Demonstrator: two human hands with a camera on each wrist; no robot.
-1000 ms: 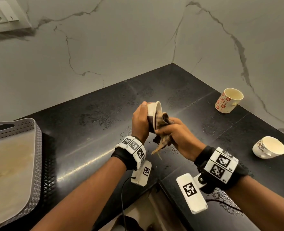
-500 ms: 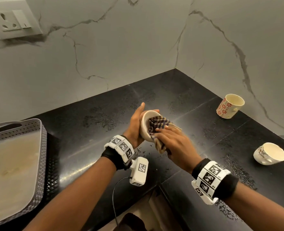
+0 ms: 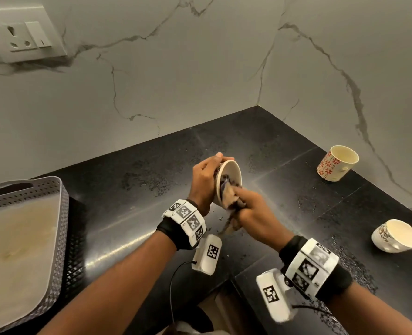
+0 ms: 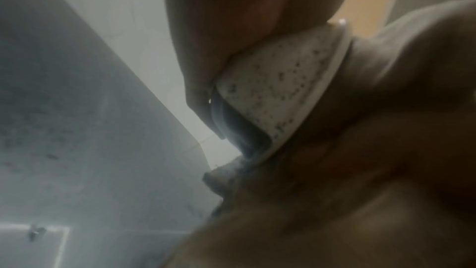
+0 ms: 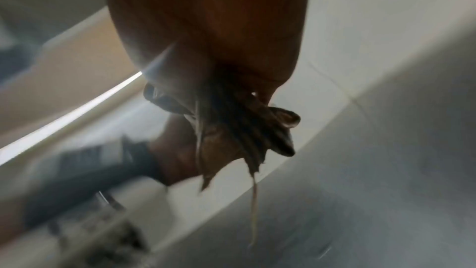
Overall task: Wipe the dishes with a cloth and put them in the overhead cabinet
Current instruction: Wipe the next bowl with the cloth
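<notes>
Above the black counter (image 3: 132,180), my left hand (image 3: 203,180) grips a small white bowl (image 3: 231,172) tilted on its side, its mouth turned to the right. In the left wrist view the bowl (image 4: 278,87) shows a speckled outer wall between my fingers. My right hand (image 3: 253,211) holds a bunched checked cloth (image 3: 228,192) and pushes it into the bowl's inside. The cloth's loose end (image 5: 231,136) hangs below my right fist, with a thread trailing down.
A cup with red flowers (image 3: 336,163) stands at the back right near the wall. A second white cup (image 3: 396,235) sits nearer on the right. A grey perforated tray (image 3: 55,228) lies at the left edge. A wall socket (image 3: 23,37) is upper left.
The bowl has turned from edge-on to facing right. My right hand has gone from fingers spread on the cloth to a fist pushing it lower inside the bowl.
</notes>
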